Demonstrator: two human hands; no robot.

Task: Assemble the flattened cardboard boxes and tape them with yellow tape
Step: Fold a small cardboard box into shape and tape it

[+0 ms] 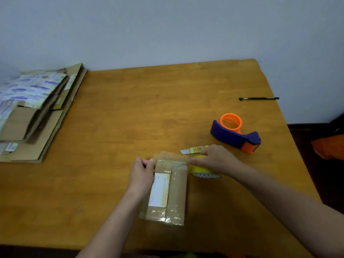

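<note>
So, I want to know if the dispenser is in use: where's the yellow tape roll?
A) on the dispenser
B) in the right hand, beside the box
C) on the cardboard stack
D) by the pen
B: the right hand holds the tape roll against the right edge of the box, while the dispenser sits apart, its orange spool bare.

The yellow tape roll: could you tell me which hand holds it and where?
The right hand grips the yellow tape roll from above, around its rim; the left hand pinches the box at its far-left corner.
</note>
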